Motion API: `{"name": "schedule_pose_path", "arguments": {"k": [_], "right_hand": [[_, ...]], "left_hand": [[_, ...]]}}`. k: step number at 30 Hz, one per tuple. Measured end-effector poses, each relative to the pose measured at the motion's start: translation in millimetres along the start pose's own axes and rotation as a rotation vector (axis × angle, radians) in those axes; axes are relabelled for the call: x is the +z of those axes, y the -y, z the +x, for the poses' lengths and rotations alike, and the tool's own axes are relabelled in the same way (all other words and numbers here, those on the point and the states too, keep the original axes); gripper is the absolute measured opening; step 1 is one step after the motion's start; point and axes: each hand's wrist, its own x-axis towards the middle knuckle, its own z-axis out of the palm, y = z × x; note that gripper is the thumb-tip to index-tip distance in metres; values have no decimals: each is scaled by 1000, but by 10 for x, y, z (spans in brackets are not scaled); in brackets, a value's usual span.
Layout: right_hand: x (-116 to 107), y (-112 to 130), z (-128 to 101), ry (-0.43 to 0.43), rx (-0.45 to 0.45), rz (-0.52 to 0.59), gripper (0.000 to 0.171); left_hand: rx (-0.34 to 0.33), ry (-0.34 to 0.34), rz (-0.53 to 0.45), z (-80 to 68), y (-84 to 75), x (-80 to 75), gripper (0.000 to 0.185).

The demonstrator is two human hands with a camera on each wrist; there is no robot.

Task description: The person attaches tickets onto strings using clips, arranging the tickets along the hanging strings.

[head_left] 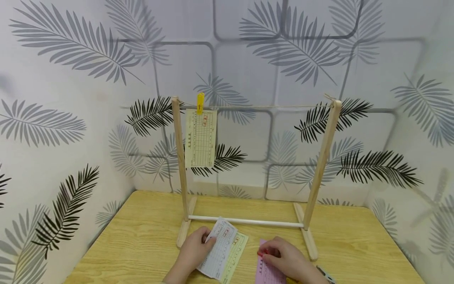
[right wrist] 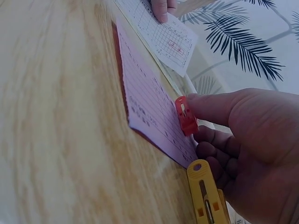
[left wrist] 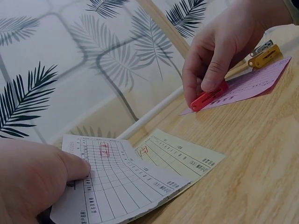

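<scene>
Red plastic clip [left wrist: 209, 96] pinched between thumb and fingers of our right hand [head_left: 283, 258], at the near edge of a pink slip [right wrist: 149, 105] lying flat on the wooden bench [head_left: 142, 240]. In the right wrist view the clip sits at the slip's long edge, just above a yellow clip [right wrist: 205, 196] that lies by the same hand (whether the red clip's jaws already bite the paper, we cannot tell).

Our left hand [head_left: 193, 250] presses its fingertips on a white gridded slip [left wrist: 119, 184], fingers nearly straight, not curled round it. This white slip overlaps a pale yellow-green slip [left wrist: 182, 156] beneath it; both rest flat on the bench, near the pink slip but apart from it.

Behind the hands stands a wooden rack [head_left: 320, 165] with a white crossbar [head_left: 248, 222] low down and a string [head_left: 266, 106] across the top. One yellowish slip [head_left: 200, 138] hangs from the string under a yellow peg [head_left: 200, 103], near the left post.
</scene>
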Motion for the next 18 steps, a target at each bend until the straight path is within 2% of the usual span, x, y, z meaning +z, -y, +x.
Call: {"name": "schedule_pose_path", "arguments": {"k": [10, 18], "right_hand": [[-29, -7, -23, -50, 34, 0, 21], [-49, -28, -37, -117, -10, -44, 29]], "left_hand": [[4, -2, -19, -22, -12, -6, 14], [1, 2, -20, -16, -5, -9, 15]]}}
